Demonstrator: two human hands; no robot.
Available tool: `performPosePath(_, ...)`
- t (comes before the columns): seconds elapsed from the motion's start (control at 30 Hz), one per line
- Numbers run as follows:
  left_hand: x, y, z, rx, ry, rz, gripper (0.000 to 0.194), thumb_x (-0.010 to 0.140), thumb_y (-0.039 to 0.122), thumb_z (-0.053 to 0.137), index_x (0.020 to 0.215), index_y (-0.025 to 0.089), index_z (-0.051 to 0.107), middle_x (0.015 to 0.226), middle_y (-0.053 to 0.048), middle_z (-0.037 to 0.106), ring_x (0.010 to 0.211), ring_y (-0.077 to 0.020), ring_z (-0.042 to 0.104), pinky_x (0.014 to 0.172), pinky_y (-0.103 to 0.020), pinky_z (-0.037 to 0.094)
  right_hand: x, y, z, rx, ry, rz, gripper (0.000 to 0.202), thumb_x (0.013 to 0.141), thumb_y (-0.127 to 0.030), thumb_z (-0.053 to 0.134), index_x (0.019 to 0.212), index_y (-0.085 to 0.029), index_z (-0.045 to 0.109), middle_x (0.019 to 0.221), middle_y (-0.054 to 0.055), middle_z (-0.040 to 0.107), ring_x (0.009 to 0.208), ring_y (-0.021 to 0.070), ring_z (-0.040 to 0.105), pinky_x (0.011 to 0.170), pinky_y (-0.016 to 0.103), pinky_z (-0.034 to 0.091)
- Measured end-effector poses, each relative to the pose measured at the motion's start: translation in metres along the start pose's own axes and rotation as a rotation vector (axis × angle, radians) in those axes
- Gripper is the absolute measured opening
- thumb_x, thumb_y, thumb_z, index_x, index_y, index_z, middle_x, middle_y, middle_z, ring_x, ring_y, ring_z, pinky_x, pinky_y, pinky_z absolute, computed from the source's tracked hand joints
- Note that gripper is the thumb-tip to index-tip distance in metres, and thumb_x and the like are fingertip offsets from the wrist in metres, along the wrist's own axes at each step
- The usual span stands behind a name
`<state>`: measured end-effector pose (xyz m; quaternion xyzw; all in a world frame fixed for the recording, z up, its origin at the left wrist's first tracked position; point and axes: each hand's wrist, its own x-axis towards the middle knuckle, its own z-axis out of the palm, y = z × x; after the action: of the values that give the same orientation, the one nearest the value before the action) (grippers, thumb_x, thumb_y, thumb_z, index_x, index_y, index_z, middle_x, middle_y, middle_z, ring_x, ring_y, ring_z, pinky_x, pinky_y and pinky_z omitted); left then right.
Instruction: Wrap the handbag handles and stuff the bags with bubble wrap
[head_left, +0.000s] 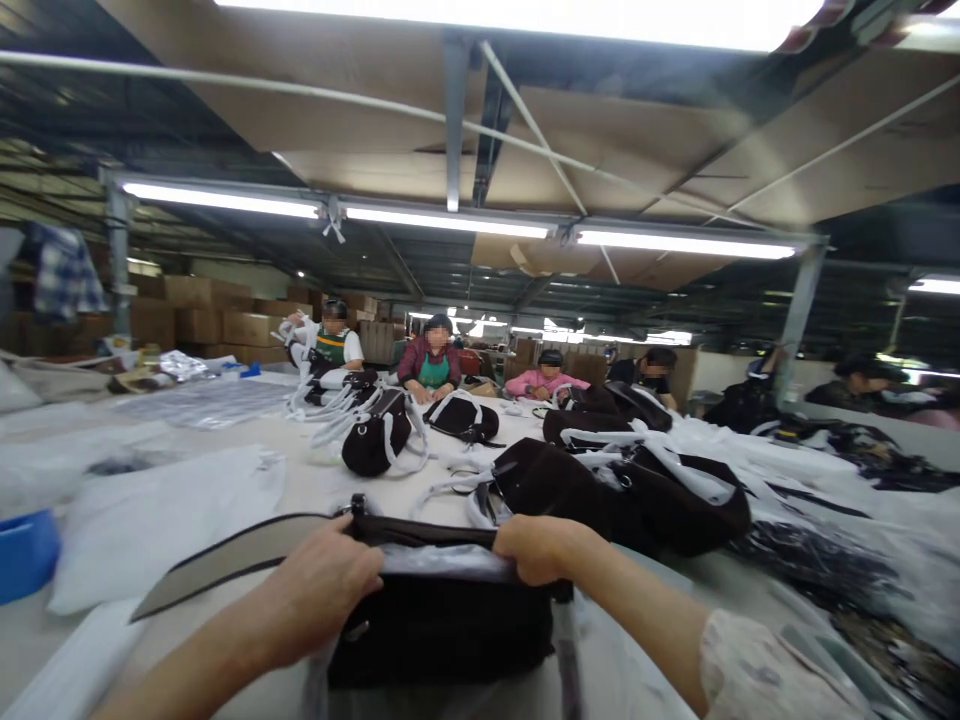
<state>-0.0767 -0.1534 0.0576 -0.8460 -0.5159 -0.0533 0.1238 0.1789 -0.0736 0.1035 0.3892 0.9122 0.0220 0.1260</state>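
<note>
A dark brown handbag (450, 635) stands before me at the table's near edge, its mouth facing up. My left hand (330, 575) is closed on the left end of its top rim, below a small metal fitting. The right end of the same rim is pinched by my right hand (544, 550). Between both hands, whitish plastic film (442, 562) shows in the opening. A beige flap with dark edging (232, 555) extends left from behind my left hand. Strips hang at the bag's sides, partly blurred. Just beyond lies another dark bag (551, 485) with pale wrapped handles.
More dark bags (382, 435) lie across the table. White sheets (165, 520) and a blue container (28, 555) are on the left; plastic-wrapped items (825, 560) pile up on the right. Several co-workers (431, 365) sit along the far side. Light tubes (450, 222) hang overhead.
</note>
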Motion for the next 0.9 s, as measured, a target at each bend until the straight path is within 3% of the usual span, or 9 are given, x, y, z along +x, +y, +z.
performPosePath(0.1, -0.009, 0.01, 0.009, -0.038, 0.076, -0.037, 0.017, 0.089, 0.011, 0.053, 0.077, 0.019, 0.062, 0.074, -0.003, 0.071, 0.073, -0.0224, 0.069, 0.104, -0.053, 0.041, -0.015, -0.01, -0.011, -0.009, 0.001, -0.02, 0.029, 0.068, -0.006, 0.062, 0.093, -0.012, 0.075, 0.094, 0.017, 0.076, 0.086, 0.0295, 0.072, 0.064, 0.03, 0.049)
performPosePath(0.2, -0.004, 0.018, 0.01, -0.059, 0.086, -0.04, 0.007, 0.088, 0.018, 0.06, 0.081, 0.019, 0.064, 0.079, -0.004, 0.072, 0.08, -0.0232, 0.069, 0.104, -0.052, 0.042, -0.015, -0.031, -0.017, 0.19, 0.253, -0.149, 0.044, 0.078, -0.02, 0.062, 0.122, -0.02, 0.063, 0.113, 0.011, 0.072, 0.106, 0.0272, 0.066, 0.083, 0.031, 0.048)
performPosePath(0.33, 0.014, 0.025, 0.0, 0.01, 0.018, -0.013, 0.022, 0.076, 0.034, 0.076, 0.086, 0.017, 0.065, 0.09, -0.007, 0.072, 0.09, -0.0276, 0.067, 0.106, -0.056, 0.039, 0.019, -0.055, 0.0, 0.305, 0.271, -0.282, 0.022, 0.083, -0.022, 0.062, 0.104, -0.019, 0.067, 0.106, 0.008, 0.074, 0.101, 0.0262, 0.068, 0.08, 0.029, 0.046)
performPosePath(0.4, 0.011, 0.028, 0.002, 0.051, 0.103, -0.024, 0.024, 0.078, 0.031, 0.075, 0.093, 0.016, 0.065, 0.101, -0.01, 0.07, 0.097, -0.0292, 0.065, 0.105, -0.056, 0.04, 0.038, -0.059, 0.014, 0.289, 0.273, -0.298, 0.013, 0.088, -0.025, 0.058, 0.096, -0.019, 0.067, 0.102, 0.008, 0.075, 0.096, 0.0248, 0.069, 0.075, 0.027, 0.045)
performPosePath(0.53, -0.031, 0.026, 0.043, -0.139, 0.353, -0.025, 0.015, 0.091, 0.017, 0.048, 0.094, 0.02, 0.062, 0.091, -0.007, 0.069, 0.084, -0.0228, 0.064, 0.078, -0.036, 0.052, 0.055, -0.058, 0.031, 0.175, 0.384, -0.265, 0.016, 0.094, -0.027, 0.052, 0.104, -0.02, 0.063, 0.104, 0.007, 0.074, 0.096, 0.0244, 0.069, 0.071, 0.028, 0.041)
performPosePath(0.63, -0.069, 0.007, 0.084, -0.569, 0.211, -0.263, 0.022, 0.092, 0.033, 0.047, 0.075, 0.021, 0.055, 0.069, -0.002, 0.063, 0.062, -0.0173, 0.06, 0.059, -0.026, 0.048, 0.055, -0.059, 0.032, 0.121, 0.381, -0.276, 0.015, 0.097, -0.029, 0.051, 0.104, -0.023, 0.062, 0.098, 0.004, 0.075, 0.091, 0.0232, 0.07, 0.066, 0.028, 0.037)
performPosePath(0.73, -0.087, -0.022, 0.102, -1.06, 0.15, -0.67, 0.039, 0.089, 0.055, 0.044, 0.104, 0.02, 0.055, 0.083, -0.004, 0.065, 0.058, -0.0173, 0.06, 0.046, -0.025, 0.044, 0.055, -0.06, 0.033, 0.098, 0.399, -0.29, 0.016, 0.099, -0.03, 0.047, 0.098, -0.025, 0.062, 0.09, 0.002, 0.075, 0.083, 0.0212, 0.071, 0.061, 0.028, 0.032)
performPosePath(0.8, -0.083, -0.037, 0.093, -1.278, 0.295, -0.838, 0.06, 0.087, 0.06, 0.045, 0.13, 0.018, 0.041, 0.117, -0.014, 0.062, 0.074, -0.0204, 0.067, 0.052, -0.028, 0.05, 0.058, -0.061, 0.036, 0.072, 0.437, -0.276, 0.016, 0.099, -0.029, 0.047, 0.097, -0.024, 0.062, 0.089, 0.002, 0.075, 0.081, 0.0209, 0.071, 0.059, 0.029, 0.03)
performPosePath(0.9, -0.059, -0.044, 0.054, -1.323, 0.523, -0.71, 0.072, 0.085, 0.056, 0.052, 0.142, 0.019, 0.03, 0.144, -0.017, 0.045, 0.114, -0.0265, 0.06, 0.089, -0.036, 0.052, 0.061, -0.061, 0.036, 0.064, 0.458, -0.266, 0.016, 0.098, -0.027, 0.047, 0.097, -0.024, 0.062, 0.086, 0.002, 0.075, 0.079, 0.0204, 0.071, 0.058, 0.03, 0.029)
